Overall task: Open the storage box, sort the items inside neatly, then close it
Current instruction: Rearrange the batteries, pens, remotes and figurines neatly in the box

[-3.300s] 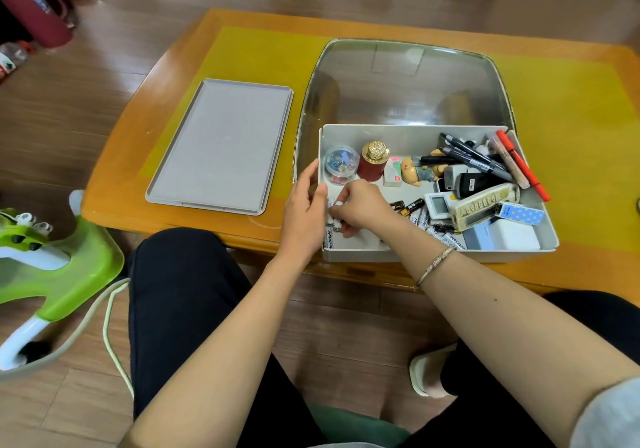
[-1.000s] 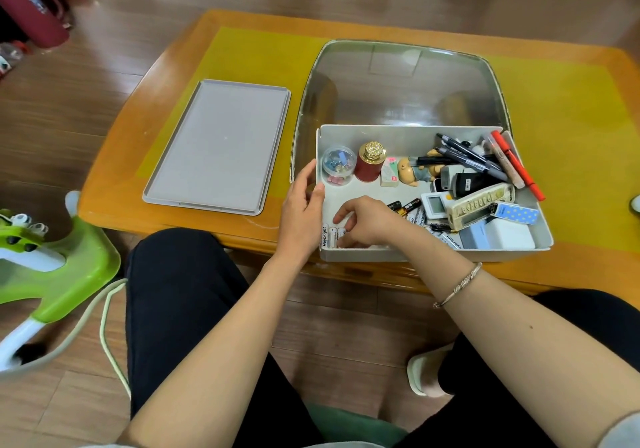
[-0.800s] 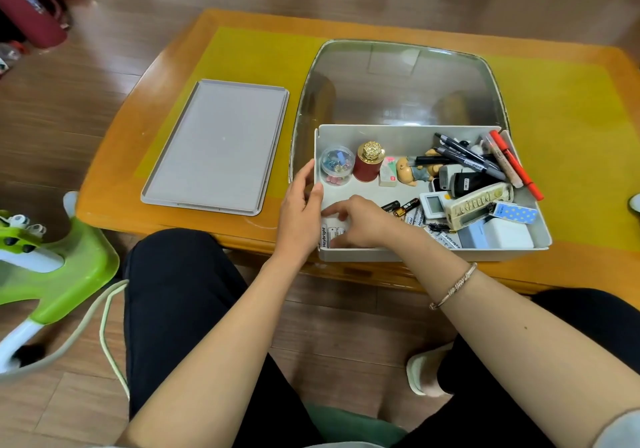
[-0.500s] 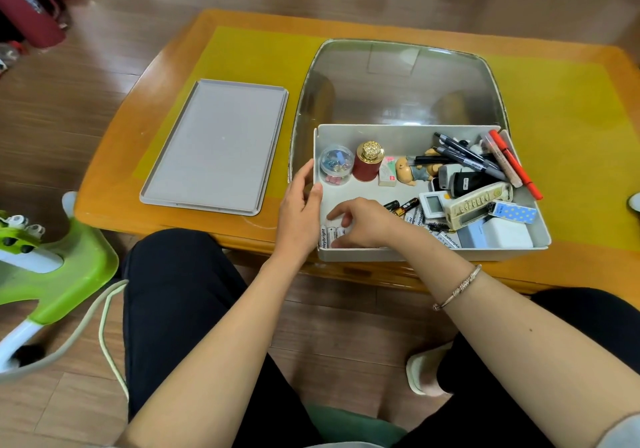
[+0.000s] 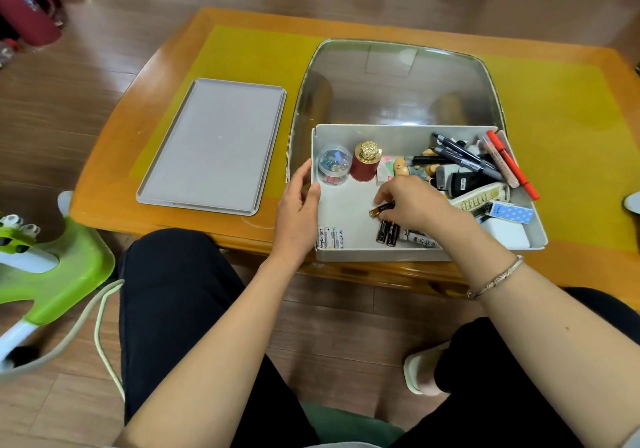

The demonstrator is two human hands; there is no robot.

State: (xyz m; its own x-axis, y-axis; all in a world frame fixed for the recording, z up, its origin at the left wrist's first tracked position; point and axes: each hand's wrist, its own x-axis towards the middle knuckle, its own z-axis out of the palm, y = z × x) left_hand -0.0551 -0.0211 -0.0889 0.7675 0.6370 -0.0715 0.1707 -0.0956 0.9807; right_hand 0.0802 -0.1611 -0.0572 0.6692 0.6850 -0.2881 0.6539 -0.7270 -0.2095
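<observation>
The grey storage box (image 5: 408,132) stands open at the table's near edge, and its flat lid (image 5: 213,144) lies to the left on the table. My left hand (image 5: 298,208) holds the box's left wall. My right hand (image 5: 412,202) is inside the box and pinches a dark battery (image 5: 379,210). White batteries (image 5: 330,237) lie lined up in the near left corner. Two black batteries (image 5: 388,231) lie beside more white ones (image 5: 417,238). A clear jar of clips (image 5: 334,165) and a red gold-capped bottle (image 5: 365,162) stand at the back left. Pens (image 5: 464,157), remotes (image 5: 479,198) and small boxes fill the right side.
The box sits on a wooden table (image 5: 173,63) with a yellow mat and a glass centre panel (image 5: 394,80). A green plastic stool (image 5: 45,271) stands at my left, with a pale cord (image 5: 100,326) trailing on the floor. My knees are under the table's near edge.
My right hand left the white batteries in the near left corner, moved right to the middle of the box and picked up a dark battery. My left hand stayed on the wall.
</observation>
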